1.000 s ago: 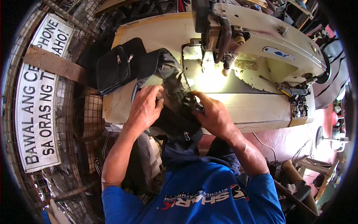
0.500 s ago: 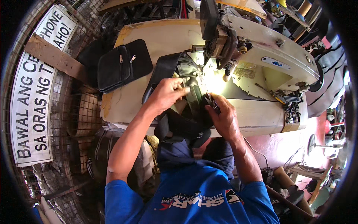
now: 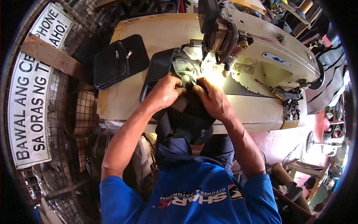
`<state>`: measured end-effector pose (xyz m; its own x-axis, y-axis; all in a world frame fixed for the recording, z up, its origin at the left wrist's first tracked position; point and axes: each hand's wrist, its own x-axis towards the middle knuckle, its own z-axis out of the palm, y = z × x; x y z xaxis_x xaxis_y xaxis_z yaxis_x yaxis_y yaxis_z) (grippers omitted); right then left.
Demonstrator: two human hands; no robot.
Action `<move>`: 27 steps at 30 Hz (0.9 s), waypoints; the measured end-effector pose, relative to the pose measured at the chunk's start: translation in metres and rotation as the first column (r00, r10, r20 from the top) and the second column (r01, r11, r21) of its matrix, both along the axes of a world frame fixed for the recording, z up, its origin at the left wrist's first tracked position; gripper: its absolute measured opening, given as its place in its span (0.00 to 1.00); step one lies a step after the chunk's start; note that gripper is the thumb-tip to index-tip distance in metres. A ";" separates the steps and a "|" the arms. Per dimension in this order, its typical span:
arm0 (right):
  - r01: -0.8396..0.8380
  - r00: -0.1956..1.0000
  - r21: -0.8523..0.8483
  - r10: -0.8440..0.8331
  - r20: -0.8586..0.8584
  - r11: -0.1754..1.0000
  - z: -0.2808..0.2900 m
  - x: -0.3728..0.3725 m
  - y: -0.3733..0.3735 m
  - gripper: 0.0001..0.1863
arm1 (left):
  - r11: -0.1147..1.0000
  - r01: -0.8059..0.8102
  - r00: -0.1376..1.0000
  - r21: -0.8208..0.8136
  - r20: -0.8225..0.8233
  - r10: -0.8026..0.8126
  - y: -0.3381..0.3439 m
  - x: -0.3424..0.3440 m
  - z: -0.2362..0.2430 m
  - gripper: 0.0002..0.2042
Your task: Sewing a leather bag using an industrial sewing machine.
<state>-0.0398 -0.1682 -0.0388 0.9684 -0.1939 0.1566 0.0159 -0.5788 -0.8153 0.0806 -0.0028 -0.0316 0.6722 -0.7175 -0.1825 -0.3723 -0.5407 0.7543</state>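
A black fabric bag [image 3: 190, 121] with a wide black strap [image 3: 158, 71] hangs over the front edge of the sewing table, partly down to my lap. Its olive-green lining [image 3: 185, 66] lies bunched by the needle area of a sewing machine [image 3: 257, 41], under a bright lamp glow. My left hand [image 3: 166, 91] pinches the bag's edge, fingers curled in. Just to its right, my right hand [image 3: 213, 100] grips the same cloth with thumb and fingers close together. Whether anything else sits in my right palm is hidden.
A black zippered pouch [image 3: 121, 61] lies on the table [image 3: 128, 30] at the left. A screwdriver-like tool [image 3: 269, 86] and small metal parts [image 3: 292, 112] rest right of the machine bed. Wire mesh with a white sign [image 3: 31, 112] stands at far left.
My right hand has moved up and left, closer to my left hand, onto the cloth. The small dark metal tool seen in it earlier no longer shows. The green lining is folded in more.
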 end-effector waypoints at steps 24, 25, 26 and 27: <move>0.030 0.970 -0.560 0.110 0.215 0.828 -0.011 -0.014 0.028 0.19 | 0.993 -0.039 0.946 -0.115 0.316 0.074 0.029 -0.031 0.009 0.05; 0.024 0.973 -0.553 0.109 0.206 0.833 -0.010 -0.014 0.028 0.19 | 0.994 -0.056 0.962 -0.098 0.261 0.080 0.028 -0.032 0.011 0.05; 0.021 0.972 -0.552 0.111 0.205 0.833 -0.010 -0.014 0.029 0.19 | 0.994 -0.059 0.962 -0.097 0.261 0.083 0.030 -0.032 0.009 0.05; 0.020 0.976 -0.564 0.106 0.190 0.826 -0.008 -0.014 0.031 0.19 | 0.991 -0.020 0.958 -0.132 0.283 0.057 0.032 -0.033 0.005 0.05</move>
